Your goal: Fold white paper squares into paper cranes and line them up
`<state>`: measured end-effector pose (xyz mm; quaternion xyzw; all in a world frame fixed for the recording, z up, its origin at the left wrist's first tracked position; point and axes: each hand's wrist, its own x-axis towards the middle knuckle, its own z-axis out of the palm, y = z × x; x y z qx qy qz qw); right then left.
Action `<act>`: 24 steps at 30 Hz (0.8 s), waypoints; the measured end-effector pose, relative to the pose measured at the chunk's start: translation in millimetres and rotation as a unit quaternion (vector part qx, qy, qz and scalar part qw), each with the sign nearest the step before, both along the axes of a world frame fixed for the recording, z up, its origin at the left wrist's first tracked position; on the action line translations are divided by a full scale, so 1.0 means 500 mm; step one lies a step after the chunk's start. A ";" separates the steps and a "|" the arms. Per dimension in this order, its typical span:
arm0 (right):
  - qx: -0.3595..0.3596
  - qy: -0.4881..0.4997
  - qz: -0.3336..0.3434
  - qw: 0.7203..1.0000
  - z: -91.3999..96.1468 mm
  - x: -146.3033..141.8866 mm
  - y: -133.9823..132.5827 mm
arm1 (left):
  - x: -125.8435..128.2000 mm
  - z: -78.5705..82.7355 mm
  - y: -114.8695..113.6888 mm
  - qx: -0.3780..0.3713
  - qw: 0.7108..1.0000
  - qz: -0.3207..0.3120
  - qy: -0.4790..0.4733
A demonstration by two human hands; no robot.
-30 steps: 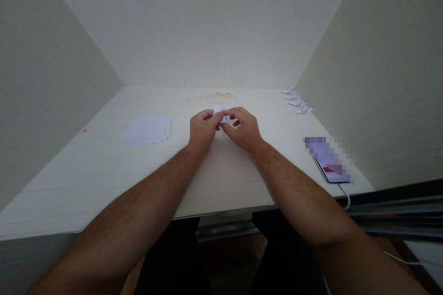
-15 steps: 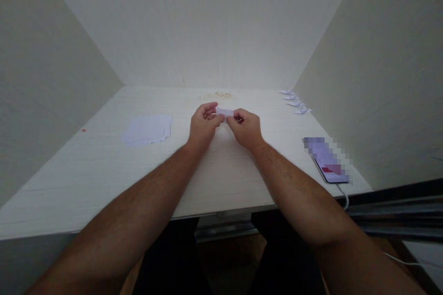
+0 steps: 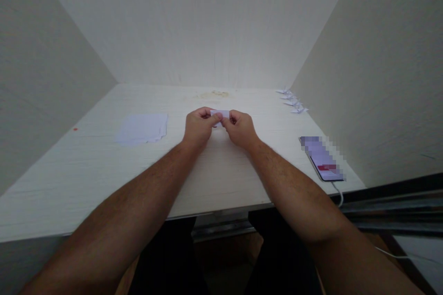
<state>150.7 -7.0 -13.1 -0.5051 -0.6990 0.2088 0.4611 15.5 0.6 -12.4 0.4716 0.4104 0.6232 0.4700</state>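
A small folded piece of white paper [image 3: 224, 114] is held up between both hands, just above the middle of the table. My left hand [image 3: 199, 125] pinches its left part, the thumb lying across the near face. On the other side, my right hand [image 3: 242, 128] grips the right end between thumb and curled fingers. The two thumbs almost meet at the paper's centre. Fingers behind the paper are mostly hidden, and the folds are too small to make out.
A stack of white paper sheets [image 3: 143, 127] lies left of my hands. Several small folded paper pieces [image 3: 292, 101] line the right wall at the back. A phone [image 3: 321, 159] with a white cable [image 3: 338, 193] rests at the right. Walls enclose the white table [image 3: 221, 175] on three sides.
My left thumb has moved right along the paper, and both thumbs are now closer together. The whole view has shifted slightly.
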 end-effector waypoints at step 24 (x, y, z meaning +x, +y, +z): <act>-0.068 0.010 0.047 0.997 -0.016 0.004 0.011 | 0.007 0.014 -0.010 -0.072 0.995 -0.073 -0.008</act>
